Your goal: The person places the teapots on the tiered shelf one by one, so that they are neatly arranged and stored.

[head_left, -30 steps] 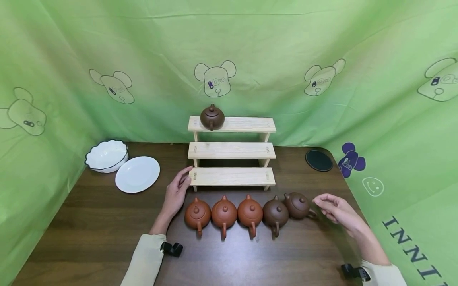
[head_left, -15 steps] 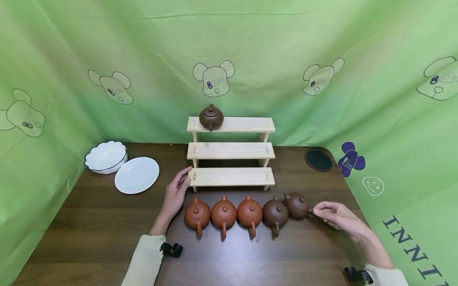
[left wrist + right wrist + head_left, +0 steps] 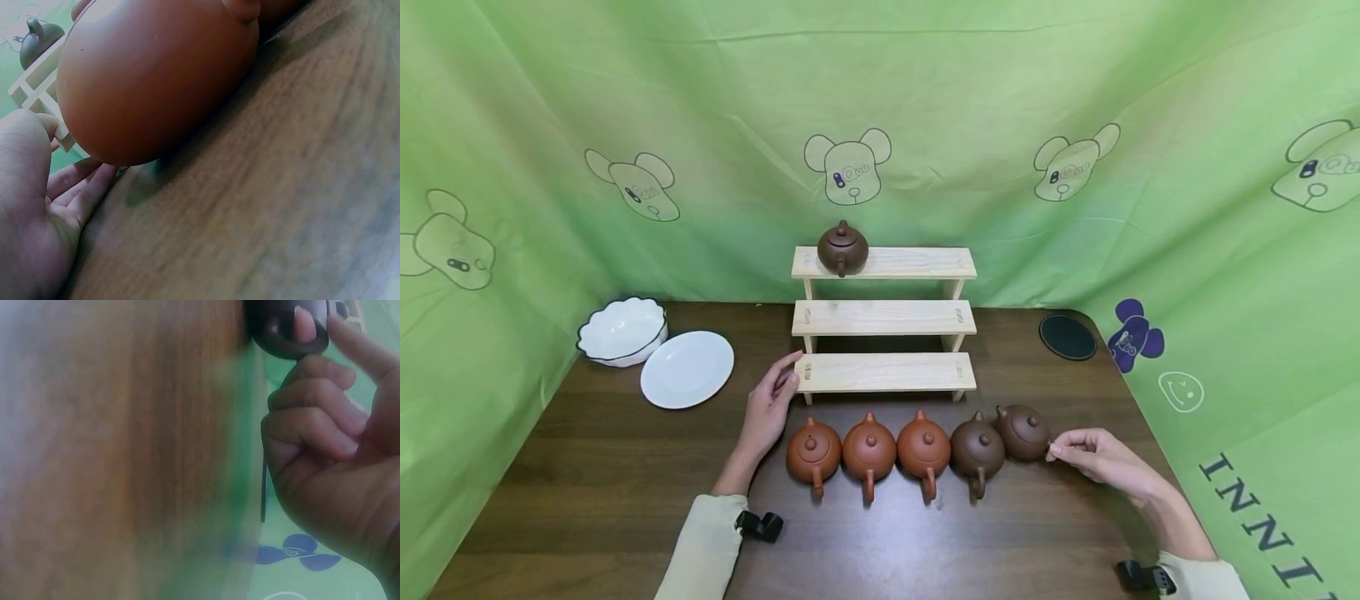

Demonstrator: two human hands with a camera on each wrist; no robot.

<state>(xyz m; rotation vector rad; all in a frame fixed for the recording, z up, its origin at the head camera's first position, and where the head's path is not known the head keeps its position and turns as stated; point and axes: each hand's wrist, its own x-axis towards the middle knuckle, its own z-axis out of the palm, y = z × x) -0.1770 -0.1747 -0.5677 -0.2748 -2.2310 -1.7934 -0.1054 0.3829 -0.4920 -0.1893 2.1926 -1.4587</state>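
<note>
My left hand (image 3: 768,406) grips the left end of the lowest step of a pale wooden three-tier display stand (image 3: 883,372), its thumb and index finger at the board in the left wrist view. My right hand (image 3: 1101,458) pinches the handle of the rightmost dark brown teapot (image 3: 1023,432); one fingertip pokes through the handle loop (image 3: 304,347) in the right wrist view. This teapot sits turned at an angle, beside another dark brown teapot (image 3: 977,447). Three orange-brown clay teapots (image 3: 870,450) continue the row leftward. A further dark brown teapot (image 3: 842,248) stands on the top tier's left end.
At the back left a white scalloped bowl (image 3: 622,329) stands beside a white plate (image 3: 687,370). A dark oval coaster (image 3: 1068,337) lies at the back right corner of the wooden table (image 3: 880,550). Green printed cloth (image 3: 730,167) surrounds the table's back and sides.
My right hand has moved left to the rightmost dark teapot's handle and taken hold of it. The left hand and all the teapots have stayed put.
</note>
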